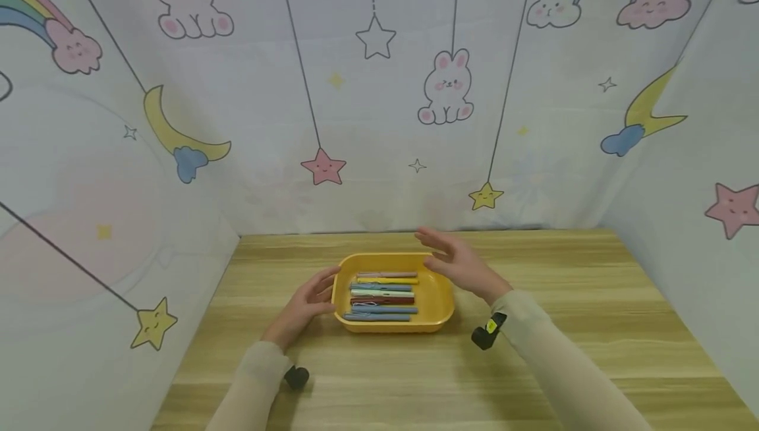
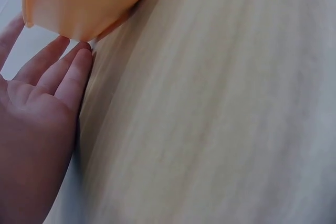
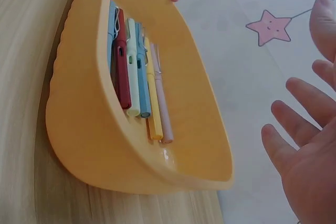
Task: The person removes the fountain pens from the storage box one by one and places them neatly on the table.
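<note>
Left hand (image 1: 304,304) flat against yellow tray's (image 1: 435,299) left wall, fingers straight, right hand (image 1: 461,263) spread above its right rim, pens (image 1: 382,295) inside, mid-table (image 1: 593,325)

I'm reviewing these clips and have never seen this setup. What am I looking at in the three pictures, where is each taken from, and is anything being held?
No machine here: a person works with bare hands. The wide picture comes from a camera on the head, looking down at a wooden table. The other two come from cameras strapped to each wrist.

On the table stands a yellow tray holding several pens laid side by side.

The left hand rests at the tray's left edge, fingers straight; the left wrist view shows its fingertips at the tray's corner. The right hand hovers open above the tray's right side, touching nothing. Neither hand grips anything.
</note>
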The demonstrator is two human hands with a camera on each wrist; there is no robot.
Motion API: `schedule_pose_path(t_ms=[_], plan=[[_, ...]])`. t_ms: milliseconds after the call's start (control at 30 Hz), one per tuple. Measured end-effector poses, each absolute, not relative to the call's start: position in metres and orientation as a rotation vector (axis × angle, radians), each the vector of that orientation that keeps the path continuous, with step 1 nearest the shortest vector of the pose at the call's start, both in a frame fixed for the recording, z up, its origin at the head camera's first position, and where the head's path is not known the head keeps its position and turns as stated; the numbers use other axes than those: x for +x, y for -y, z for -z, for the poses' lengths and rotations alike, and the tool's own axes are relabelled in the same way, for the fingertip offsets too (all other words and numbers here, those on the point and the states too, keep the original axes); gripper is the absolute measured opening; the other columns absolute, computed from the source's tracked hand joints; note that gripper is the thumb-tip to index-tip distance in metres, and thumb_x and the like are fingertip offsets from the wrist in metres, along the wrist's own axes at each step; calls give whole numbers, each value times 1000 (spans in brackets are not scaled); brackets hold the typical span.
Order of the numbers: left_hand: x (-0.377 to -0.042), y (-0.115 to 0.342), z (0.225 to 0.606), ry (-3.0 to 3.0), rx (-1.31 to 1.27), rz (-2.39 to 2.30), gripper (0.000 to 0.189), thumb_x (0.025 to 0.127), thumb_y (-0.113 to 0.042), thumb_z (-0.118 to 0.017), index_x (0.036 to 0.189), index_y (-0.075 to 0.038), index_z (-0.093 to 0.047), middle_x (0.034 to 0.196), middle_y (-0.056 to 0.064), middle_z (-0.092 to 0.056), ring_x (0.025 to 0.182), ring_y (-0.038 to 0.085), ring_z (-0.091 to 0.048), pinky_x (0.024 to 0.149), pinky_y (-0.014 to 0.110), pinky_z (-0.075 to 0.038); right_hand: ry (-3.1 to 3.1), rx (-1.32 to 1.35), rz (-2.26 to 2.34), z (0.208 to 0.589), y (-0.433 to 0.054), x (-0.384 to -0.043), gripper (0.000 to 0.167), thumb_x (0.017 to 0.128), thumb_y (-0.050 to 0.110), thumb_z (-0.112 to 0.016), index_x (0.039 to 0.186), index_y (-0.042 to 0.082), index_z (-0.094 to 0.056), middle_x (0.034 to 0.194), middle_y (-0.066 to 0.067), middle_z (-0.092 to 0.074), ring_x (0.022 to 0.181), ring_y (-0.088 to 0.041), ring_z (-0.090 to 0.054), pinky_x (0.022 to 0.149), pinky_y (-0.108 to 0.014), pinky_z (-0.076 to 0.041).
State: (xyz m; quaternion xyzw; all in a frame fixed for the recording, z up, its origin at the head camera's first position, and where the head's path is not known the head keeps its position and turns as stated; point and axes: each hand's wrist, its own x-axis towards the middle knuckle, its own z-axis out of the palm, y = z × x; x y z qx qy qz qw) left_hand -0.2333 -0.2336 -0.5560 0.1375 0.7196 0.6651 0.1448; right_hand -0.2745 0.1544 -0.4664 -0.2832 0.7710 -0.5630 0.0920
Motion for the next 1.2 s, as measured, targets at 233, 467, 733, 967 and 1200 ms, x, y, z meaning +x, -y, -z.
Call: schedule_pose_path(t_ms=[233,467,733,967,1200], plan=[[-234,233,556,-2043,456,-1928,78,96,2,-68,164,-16,-34,169,20,-32,151,43,-37,119,37,-40,-2292,-884,1568,468,-137,-282,55,104,14,-67,156,8,-49,162,-14,-47,149,-38,-44,120,-60,-37],[-233,234,557,-2037,429,-1929,78,97,0,-69,165,-18,-35,170,18,-32,152,41,-37,120,41,-38,-2373,-887,1318,474,-124,-286,52,104,15,-67,154,9,-54,154,-9,-57,141,-31,-56,114,-49,-47],[-232,235,557,-2068,411,-1905,78,97,-4,-71,165,-20,-35,169,17,-33,151,40,-39,122,52,-33,-2403,-890,1156,482,-115,-293,52,105,17,-67,153,4,-53,152,-9,-59,140,-31,-56,116,-51,-46],[-233,235,557,-2059,432,-1928,79,96,-2,-71,164,-20,-36,169,17,-33,151,40,-39,119,38,-40,-2484,-920,1015,484,-108,-296,48,104,15,-66,150,4,-58,151,-9,-60,142,-31,-54,117,-50,-45],[-232,234,557,-2062,455,-1920,78,97,-2,-70,165,-18,-35,169,18,-34,150,41,-40,117,35,-43,-2523,-912,921,488,-104,-298,46,104,14,-67,148,2,-59,151,-12,-59,142,-33,-53,117,-51,-44]])
